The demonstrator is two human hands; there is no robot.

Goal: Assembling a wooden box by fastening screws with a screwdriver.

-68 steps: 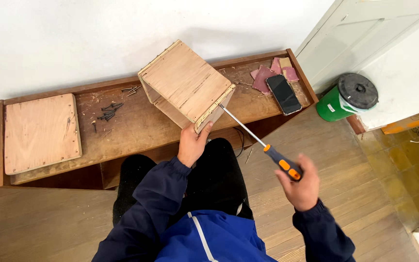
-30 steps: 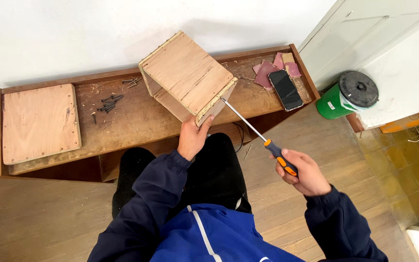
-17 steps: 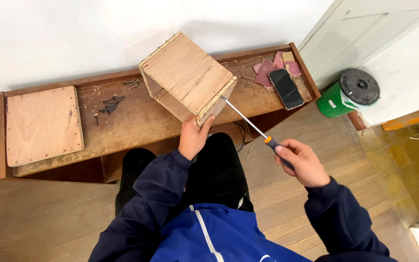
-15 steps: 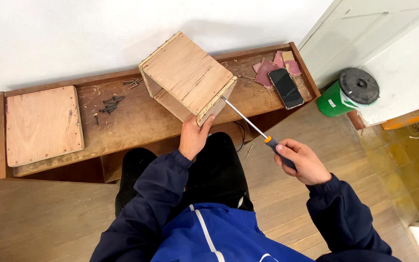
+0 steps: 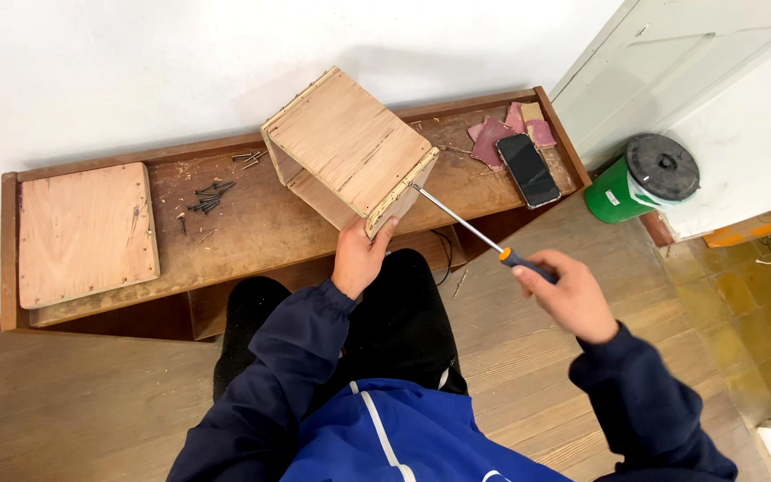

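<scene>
A tilted open wooden box [image 5: 348, 152] rests on the low wooden bench [image 5: 252, 223]. My left hand [image 5: 359, 259] grips the box's near lower corner and steadies it. My right hand [image 5: 566, 295] is closed around the orange-and-black handle of a long screwdriver [image 5: 466, 228]. Its metal tip touches the box's right edge near the upper corner.
A flat square wooden panel [image 5: 84, 232] lies at the bench's left end. Several dark screws [image 5: 211, 198] are scattered behind the box. A black phone [image 5: 528, 170] and pink sandpaper pieces [image 5: 493, 138] lie at the right end. A green bucket with a black lid [image 5: 644, 178] stands by the white door.
My right hand slid up along the screwdriver's handle and now covers most of it. The tip stayed on the box edge. My left hand kept its grip.
</scene>
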